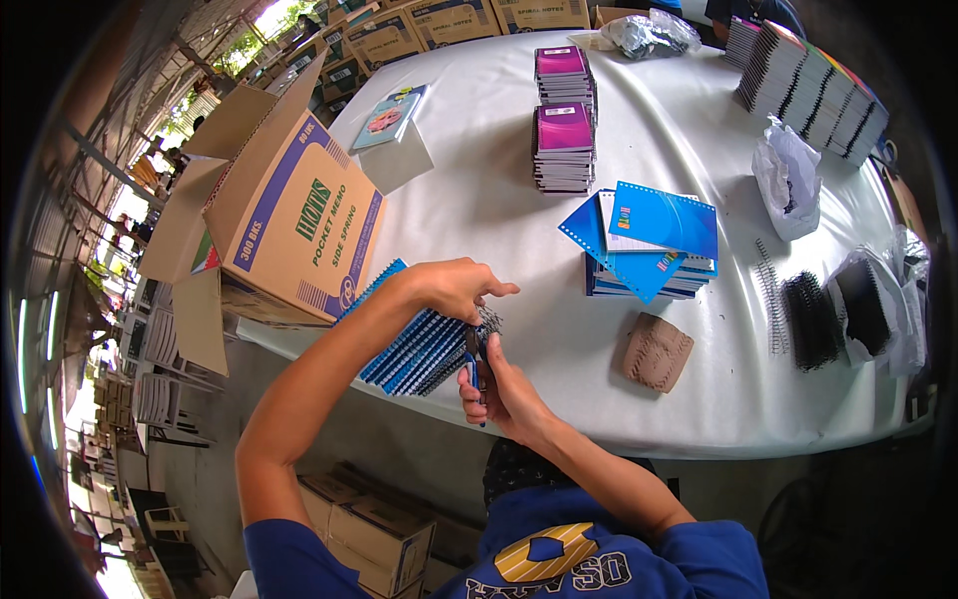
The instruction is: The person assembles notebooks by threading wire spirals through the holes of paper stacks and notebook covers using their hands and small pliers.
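Note:
My right hand (pixel 507 395) is closed around pliers (pixel 473 374) with blue handles; their dark jaws point up at the ends of the black spiral wires (pixel 489 321). Right above the jaws is my left hand (pixel 459 288), one finger stretched out to the right and the thumb bent down at the wire ends. Whether it pinches a wire does not show. Beneath my left forearm and hand lies a slanted row of blue spiral notebooks (pixel 407 344), overlapping at the table's near edge. Part of the row is hidden by that forearm.
An open cardboard box (pixel 299 215) stands left of the notebooks. Purple notebook stacks (pixel 564 150), loose blue covers (pixel 644 235), a brown taped block (pixel 658 351) and black wire coils (pixel 810 319) lie on the white-covered table (pixel 479 220). Bound notebooks (pixel 813 90) stand far right.

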